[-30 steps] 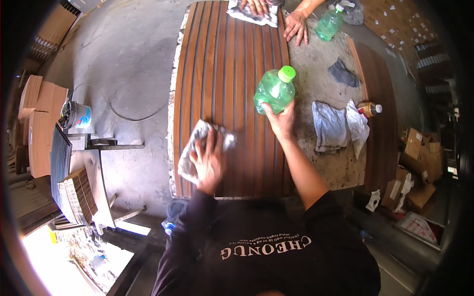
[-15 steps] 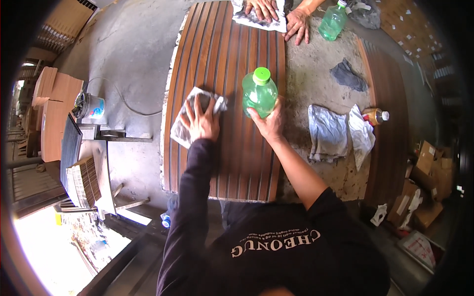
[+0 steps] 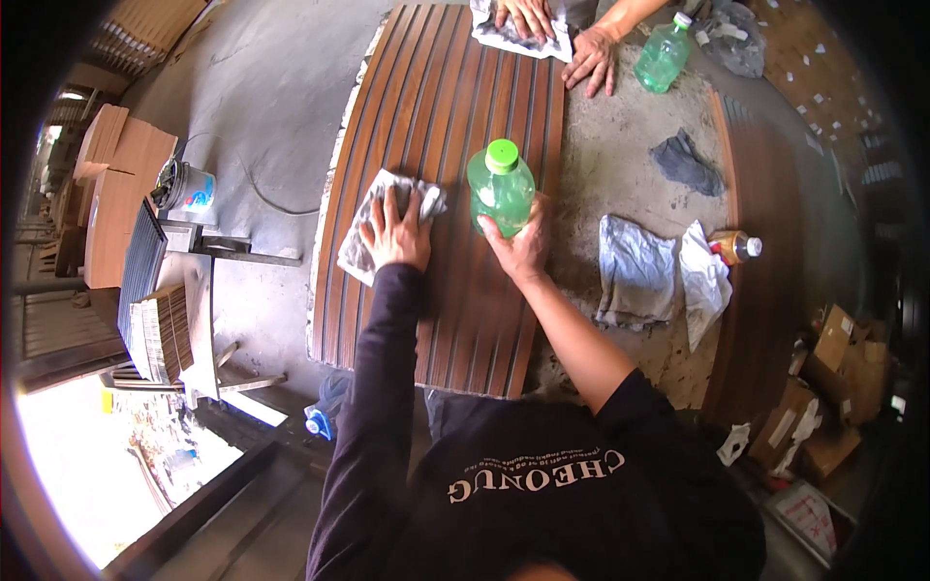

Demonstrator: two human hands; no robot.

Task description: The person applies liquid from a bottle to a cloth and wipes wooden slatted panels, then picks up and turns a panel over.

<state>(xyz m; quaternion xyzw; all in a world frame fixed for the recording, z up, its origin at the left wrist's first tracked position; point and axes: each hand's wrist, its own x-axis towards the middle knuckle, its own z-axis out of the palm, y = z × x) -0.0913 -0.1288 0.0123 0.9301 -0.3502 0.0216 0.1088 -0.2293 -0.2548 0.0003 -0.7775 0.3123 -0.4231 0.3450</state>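
The left hand [image 3: 397,232] is pressing flat, fingers spread, on a grey rag [image 3: 373,225] lying on the ribbed brown panel [image 3: 436,126]. The right hand [image 3: 518,244] is gripping one green bottle [image 3: 501,189]; a second bottle [image 3: 663,56] is standing beyond.

Green plastic bottle [image 3: 501,189] with green cap held upright over ribbed brown panel. Second green bottle [image 3: 663,53] with white cap seen at top, near another person's hand. Small amber bottle [image 3: 731,247] with white cap laid beside pale rags. Brown cardboard boxes [image 3: 841,368] piled at right edge. White-and-blue bucket [image 3: 184,186] seen at left.
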